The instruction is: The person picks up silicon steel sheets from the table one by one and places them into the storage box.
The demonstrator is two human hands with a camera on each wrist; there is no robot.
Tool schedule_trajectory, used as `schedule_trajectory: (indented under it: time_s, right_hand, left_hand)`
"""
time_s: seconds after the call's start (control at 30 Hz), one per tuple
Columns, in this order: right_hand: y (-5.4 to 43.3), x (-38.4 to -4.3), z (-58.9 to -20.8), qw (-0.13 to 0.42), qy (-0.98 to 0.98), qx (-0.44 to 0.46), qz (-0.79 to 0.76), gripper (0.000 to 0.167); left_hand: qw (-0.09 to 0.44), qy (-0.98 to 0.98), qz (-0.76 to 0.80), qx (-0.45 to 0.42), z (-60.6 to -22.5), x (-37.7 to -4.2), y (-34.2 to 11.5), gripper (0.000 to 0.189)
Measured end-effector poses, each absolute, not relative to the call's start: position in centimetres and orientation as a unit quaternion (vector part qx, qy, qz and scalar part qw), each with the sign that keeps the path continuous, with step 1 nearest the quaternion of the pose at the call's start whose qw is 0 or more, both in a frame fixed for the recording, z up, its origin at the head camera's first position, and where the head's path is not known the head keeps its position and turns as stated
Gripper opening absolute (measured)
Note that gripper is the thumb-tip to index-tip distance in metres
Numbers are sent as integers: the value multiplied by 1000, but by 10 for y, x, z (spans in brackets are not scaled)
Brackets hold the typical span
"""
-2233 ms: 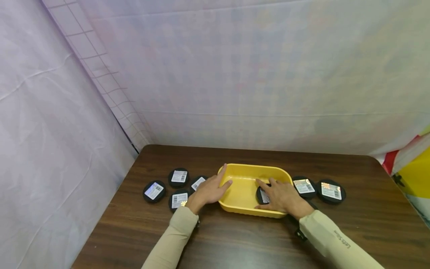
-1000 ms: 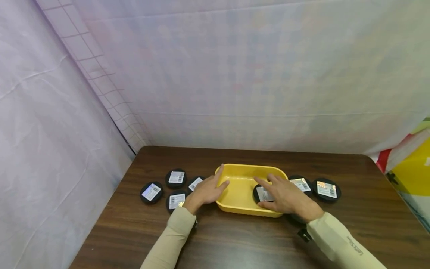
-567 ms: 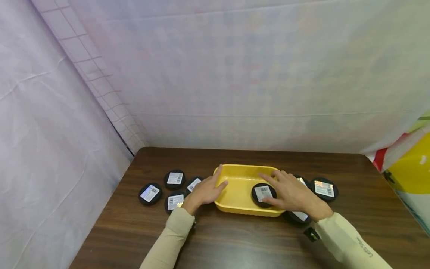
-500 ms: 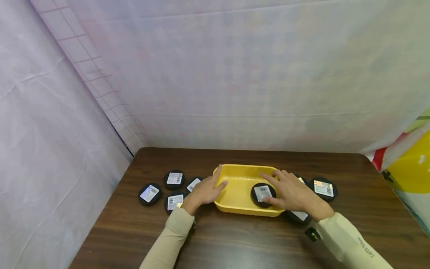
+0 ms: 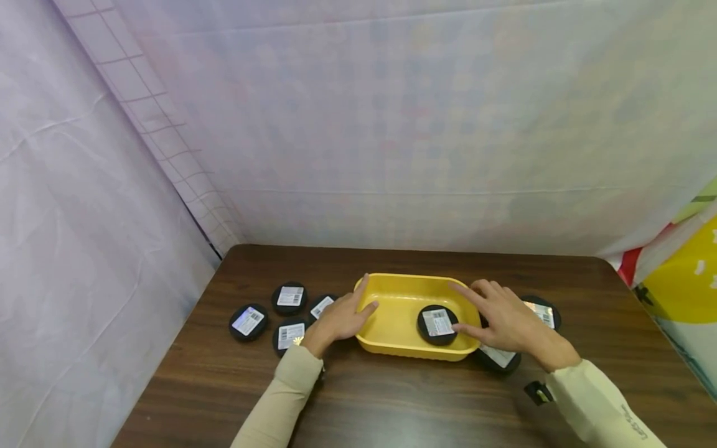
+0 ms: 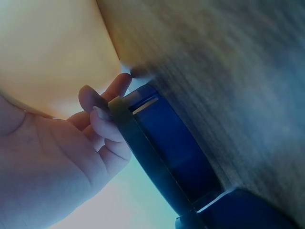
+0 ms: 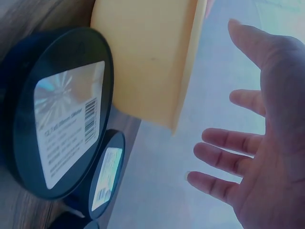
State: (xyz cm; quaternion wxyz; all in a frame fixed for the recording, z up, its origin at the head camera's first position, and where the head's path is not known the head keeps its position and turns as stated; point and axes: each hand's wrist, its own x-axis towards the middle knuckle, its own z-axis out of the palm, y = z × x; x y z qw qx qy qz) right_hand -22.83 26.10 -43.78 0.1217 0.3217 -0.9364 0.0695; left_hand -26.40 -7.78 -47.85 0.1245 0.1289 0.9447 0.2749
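One round black case (image 5: 438, 323) with a white barcode label lies flat in the right half of a yellow plastic tray (image 5: 396, 326). My right hand (image 5: 506, 320) hovers over the tray's right rim, thumb and fingers spread, holding nothing. Under and beside it lie more labelled cases, one near (image 5: 500, 359) and one farther right (image 5: 542, 311); another is mostly hidden by the hand. My left hand (image 5: 340, 318) rests at the left rim with thumb and index finger stretched out. In the left wrist view, its other fingers lie against the edge of a case (image 6: 164, 148).
Left of the tray several more cases lie on the dark wooden table (image 5: 392, 404), including a leftmost one (image 5: 248, 322) and one behind it (image 5: 289, 297). A white cloth (image 5: 392, 155) hangs behind the table, another along the left side.
My right hand has lifted off the case in the tray and drawn back to the right, uncovering it. My left hand stays at the left rim. The head view has shifted slightly.
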Motion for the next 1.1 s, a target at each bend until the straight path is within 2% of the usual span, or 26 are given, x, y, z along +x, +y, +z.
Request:
schedule_trajectory:
  time_s: [0.47,1.1]
  right_hand:
    - [277,-226,-440,97,-949,288,82,76]
    - [296,-228,-447,122,-953,266,84,78]
  left_hand:
    - [128,946,268,131,-476,-264,-78,71]
    - [131,943,278,127,-476,-262,-78,72]
